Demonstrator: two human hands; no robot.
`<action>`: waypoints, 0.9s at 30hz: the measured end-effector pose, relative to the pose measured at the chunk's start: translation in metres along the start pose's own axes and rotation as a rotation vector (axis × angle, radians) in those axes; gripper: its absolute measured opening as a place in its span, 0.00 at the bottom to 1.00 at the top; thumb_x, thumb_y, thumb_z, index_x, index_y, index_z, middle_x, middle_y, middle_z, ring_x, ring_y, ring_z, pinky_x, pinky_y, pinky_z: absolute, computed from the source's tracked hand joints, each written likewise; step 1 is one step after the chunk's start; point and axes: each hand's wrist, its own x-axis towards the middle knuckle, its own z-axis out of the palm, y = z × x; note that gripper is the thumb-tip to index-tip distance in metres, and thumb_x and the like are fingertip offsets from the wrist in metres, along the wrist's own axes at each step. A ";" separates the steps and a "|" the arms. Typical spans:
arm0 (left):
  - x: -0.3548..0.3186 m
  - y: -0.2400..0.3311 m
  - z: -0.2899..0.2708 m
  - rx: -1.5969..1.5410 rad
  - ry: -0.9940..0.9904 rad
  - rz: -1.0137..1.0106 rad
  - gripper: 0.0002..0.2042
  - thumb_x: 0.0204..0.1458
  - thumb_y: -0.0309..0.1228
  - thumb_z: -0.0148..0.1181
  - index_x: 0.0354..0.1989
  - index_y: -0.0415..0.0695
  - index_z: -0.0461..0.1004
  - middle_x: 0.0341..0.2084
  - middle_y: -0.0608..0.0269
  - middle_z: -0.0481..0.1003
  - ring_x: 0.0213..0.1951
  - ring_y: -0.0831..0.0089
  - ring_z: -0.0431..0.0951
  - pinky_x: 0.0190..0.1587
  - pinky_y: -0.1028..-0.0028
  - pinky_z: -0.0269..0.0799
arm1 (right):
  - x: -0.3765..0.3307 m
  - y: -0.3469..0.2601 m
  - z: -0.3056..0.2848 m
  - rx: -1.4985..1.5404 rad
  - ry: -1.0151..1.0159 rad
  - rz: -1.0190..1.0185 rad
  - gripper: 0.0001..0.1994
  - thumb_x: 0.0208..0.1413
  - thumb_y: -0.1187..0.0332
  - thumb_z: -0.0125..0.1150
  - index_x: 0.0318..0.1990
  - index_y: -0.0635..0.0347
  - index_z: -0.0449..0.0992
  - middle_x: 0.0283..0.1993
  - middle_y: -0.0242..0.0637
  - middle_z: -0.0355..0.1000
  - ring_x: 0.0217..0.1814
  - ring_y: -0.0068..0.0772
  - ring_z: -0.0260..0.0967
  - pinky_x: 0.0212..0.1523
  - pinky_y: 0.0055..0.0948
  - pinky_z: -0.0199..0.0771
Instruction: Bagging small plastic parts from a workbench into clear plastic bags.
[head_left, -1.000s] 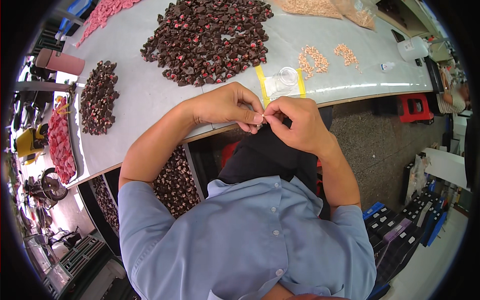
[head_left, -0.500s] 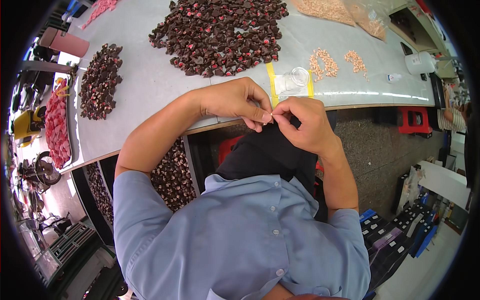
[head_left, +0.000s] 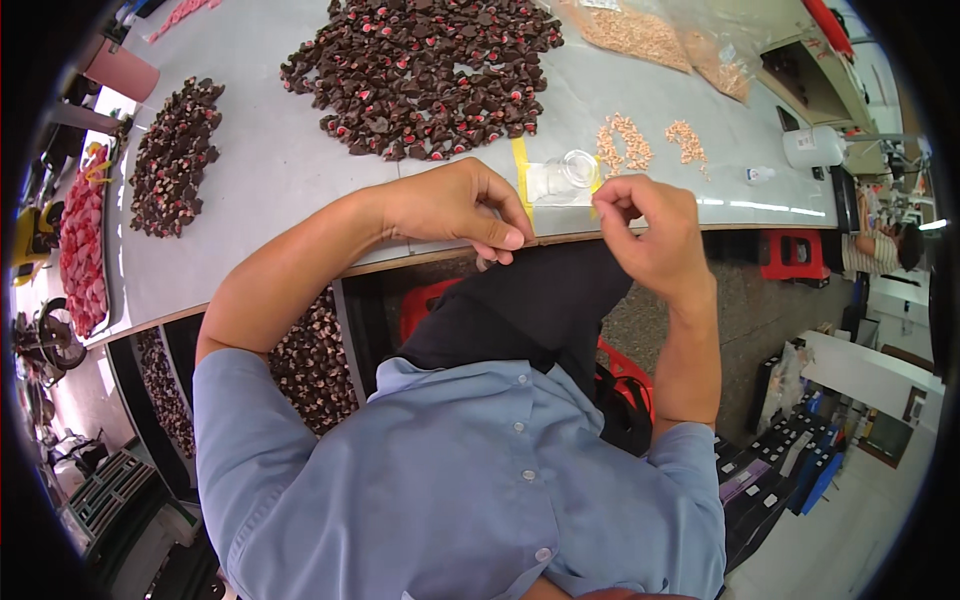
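Observation:
My left hand [head_left: 450, 207] is at the table's front edge, thumb and forefinger pressed together; whatever they hold is too small or hidden to name. To its right, my right hand [head_left: 660, 235] has its fingers curled in a pinch near the taped patch, and their contents cannot be made out. Between the hands, a small clear round dish [head_left: 579, 167] sits on a whitish patch [head_left: 545, 184] edged with yellow tape [head_left: 521, 165]. Two small heaps of tan pieces, a larger heap [head_left: 624, 145] and a smaller heap [head_left: 686, 142], lie beyond my right hand.
A big pile of dark pieces with pink spots [head_left: 420, 85] covers the table's far middle. A smaller dark pile [head_left: 175, 160] and a tray of pink pieces [head_left: 83, 250] are at left. Bags of tan pieces [head_left: 630, 35] lie far right. A red stool [head_left: 790, 254] stands beyond the table edge.
My hands, together at the fingertips before, are now apart. The right hand has moved right, toward the dish and tan heaps; the left stays at the table edge. The view has shifted slightly.

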 end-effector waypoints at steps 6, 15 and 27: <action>-0.001 0.002 0.000 0.000 0.000 0.024 0.11 0.56 0.25 0.65 0.45 0.33 0.79 0.35 0.56 0.81 0.37 0.74 0.82 0.41 0.77 0.79 | 0.029 0.006 -0.028 -0.425 -0.137 -0.101 0.05 0.48 0.78 0.63 0.32 0.59 0.75 0.23 0.36 0.74 0.22 0.37 0.74 0.24 0.31 0.70; 0.002 -0.004 -0.001 -0.068 0.022 0.064 0.12 0.56 0.24 0.64 0.46 0.31 0.77 0.41 0.55 0.79 0.38 0.72 0.82 0.42 0.76 0.79 | 0.042 0.004 -0.018 -0.553 -0.279 -0.125 0.03 0.51 0.73 0.62 0.33 0.58 0.73 0.25 0.40 0.75 0.27 0.47 0.74 0.28 0.40 0.71; 0.011 -0.010 -0.002 -0.158 0.118 0.118 0.13 0.56 0.26 0.65 0.46 0.32 0.77 0.40 0.55 0.80 0.38 0.72 0.82 0.42 0.77 0.79 | 0.041 0.001 -0.017 -0.656 -0.319 -0.159 0.04 0.51 0.73 0.62 0.33 0.59 0.73 0.26 0.42 0.75 0.28 0.48 0.73 0.29 0.42 0.71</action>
